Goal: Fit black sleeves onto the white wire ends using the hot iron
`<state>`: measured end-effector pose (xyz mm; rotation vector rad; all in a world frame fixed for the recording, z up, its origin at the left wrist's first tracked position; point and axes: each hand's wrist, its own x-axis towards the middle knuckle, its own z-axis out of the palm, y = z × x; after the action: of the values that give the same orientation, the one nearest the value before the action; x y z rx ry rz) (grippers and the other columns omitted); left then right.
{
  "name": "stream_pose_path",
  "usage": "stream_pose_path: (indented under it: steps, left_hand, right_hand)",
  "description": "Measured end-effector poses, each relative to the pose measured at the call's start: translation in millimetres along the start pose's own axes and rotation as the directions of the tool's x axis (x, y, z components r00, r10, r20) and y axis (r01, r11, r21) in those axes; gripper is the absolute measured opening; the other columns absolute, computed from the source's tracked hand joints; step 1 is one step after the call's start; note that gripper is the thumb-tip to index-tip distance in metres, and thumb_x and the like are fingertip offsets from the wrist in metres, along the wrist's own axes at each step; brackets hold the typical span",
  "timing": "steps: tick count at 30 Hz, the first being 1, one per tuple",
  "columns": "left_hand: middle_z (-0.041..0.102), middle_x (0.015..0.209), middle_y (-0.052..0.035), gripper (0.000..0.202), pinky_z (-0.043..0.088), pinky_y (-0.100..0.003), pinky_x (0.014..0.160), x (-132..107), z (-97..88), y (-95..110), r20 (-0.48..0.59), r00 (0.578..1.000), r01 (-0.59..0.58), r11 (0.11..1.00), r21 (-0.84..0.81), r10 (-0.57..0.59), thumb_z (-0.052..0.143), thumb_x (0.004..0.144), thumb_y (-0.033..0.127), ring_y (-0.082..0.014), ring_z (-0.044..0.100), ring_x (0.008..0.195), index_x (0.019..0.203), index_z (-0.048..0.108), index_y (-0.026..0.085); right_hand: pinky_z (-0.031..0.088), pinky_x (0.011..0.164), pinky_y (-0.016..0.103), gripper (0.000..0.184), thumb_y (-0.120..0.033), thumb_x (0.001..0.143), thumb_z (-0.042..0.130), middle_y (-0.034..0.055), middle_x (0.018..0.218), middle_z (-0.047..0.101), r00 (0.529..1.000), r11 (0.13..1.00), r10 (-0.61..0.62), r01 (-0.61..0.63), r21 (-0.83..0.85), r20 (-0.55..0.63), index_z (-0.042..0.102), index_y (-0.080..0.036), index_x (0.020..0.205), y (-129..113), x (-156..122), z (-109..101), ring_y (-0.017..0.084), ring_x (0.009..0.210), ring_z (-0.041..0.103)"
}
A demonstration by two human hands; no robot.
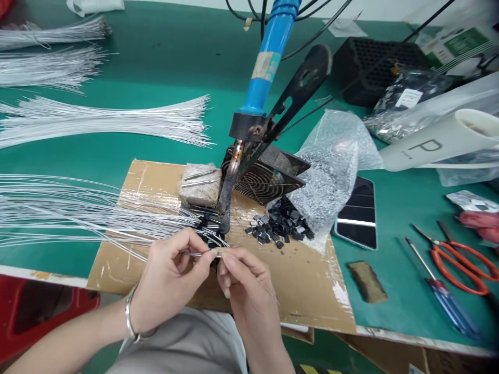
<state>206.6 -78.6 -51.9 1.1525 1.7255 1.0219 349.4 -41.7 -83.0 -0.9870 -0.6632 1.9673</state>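
Note:
My left hand (175, 275), with a silvery bangle at its wrist, is closed in a pinch on a thin grey wire (191, 254). My right hand (245, 275) meets it fingertip to fingertip, also pinching; a thin wire end (268, 292) sticks out below its palm. Whatever lies between the fingertips is too small to make out. Just beyond the hands, a bundle of loose white wires (117, 213) ends beside small black pieces (210, 236). Above these, a blue-handled soldering iron (267, 67) points downward in a stand, its tip near a dark block.
Cardboard (304, 291) covers the work area. On it are a pale block (199, 193) with metal rods, a fan (261, 179) and piled black chips (288, 221). Rightward lie bubble wrap (331, 161), a phone (356, 215), scissors (460, 259) and a screwdriver (444, 296). Wire bundles (101, 122) lie left.

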Motion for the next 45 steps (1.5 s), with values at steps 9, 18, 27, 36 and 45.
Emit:
stream_pose_path:
  steps: [9,18,27,36,45]
  left_hand:
    - [0.054,0.061,0.0015,0.025,0.030,-0.024,0.049,4.3,0.8,2.0,-0.001,0.991,0.130,0.988,-0.085,-0.131,0.064,0.089,0.040,-0.0118,0.041,0.054,0.074,0.061,0.020]
    - [0.059,0.062,0.0001,0.023,0.031,-0.023,0.047,6.9,-1.2,4.9,-0.026,0.994,0.103,0.985,-0.136,-0.107,0.068,0.088,0.037,-0.0107,0.043,0.052,0.074,0.064,0.019]
    - [0.063,0.063,0.0009,0.017,0.039,-0.021,0.048,3.8,-0.8,2.9,-0.061,0.996,-0.063,0.996,-0.061,0.059,0.067,0.091,0.025,-0.0101,0.049,0.052,0.076,0.070,0.019]
    - [0.061,0.064,0.0017,0.018,0.040,-0.022,0.050,1.4,-1.2,0.4,-0.044,0.994,-0.098,0.993,-0.063,0.095,0.066,0.095,0.023,-0.0107,0.049,0.054,0.077,0.069,0.019]
    - [0.057,0.065,0.0023,0.016,0.032,-0.024,0.048,-1.7,-0.7,-3.3,-0.022,0.995,-0.101,0.995,-0.023,0.101,0.066,0.094,0.023,-0.0108,0.041,0.053,0.078,0.067,0.020]
  right_hand:
    - [0.048,0.051,0.018,0.013,-0.040,0.088,0.085,-0.0007,0.074,0.069,0.994,0.985,-0.111,0.112,-0.133,0.008,0.088,-0.029,0.094,2.2,-3.1,-6.7,0.007,0.054,0.058]
    - [0.049,0.051,0.018,0.010,-0.036,0.086,0.085,-0.0002,0.071,0.069,0.990,0.964,-0.143,0.139,-0.225,-0.002,0.088,-0.027,0.088,2.5,0.4,-11.3,0.008,0.054,0.060]
    - [0.048,0.050,0.016,0.007,-0.033,0.086,0.086,-0.0026,0.069,0.066,0.989,0.972,-0.145,0.142,-0.186,0.003,0.086,-0.026,0.083,1.4,-0.4,-6.7,0.006,0.053,0.059]
    - [0.045,0.048,0.018,0.017,-0.039,0.082,0.088,-0.0037,0.057,0.061,1.000,0.993,-0.019,0.020,-0.117,0.007,0.084,-0.023,0.078,-3.9,1.7,-6.5,0.007,0.049,0.054]
    - [0.038,0.042,0.019,0.022,-0.040,0.072,0.093,-0.0023,0.050,0.062,0.995,0.988,0.085,-0.076,-0.137,0.059,0.082,-0.022,0.066,-14.4,7.2,-13.4,0.008,0.043,0.051]
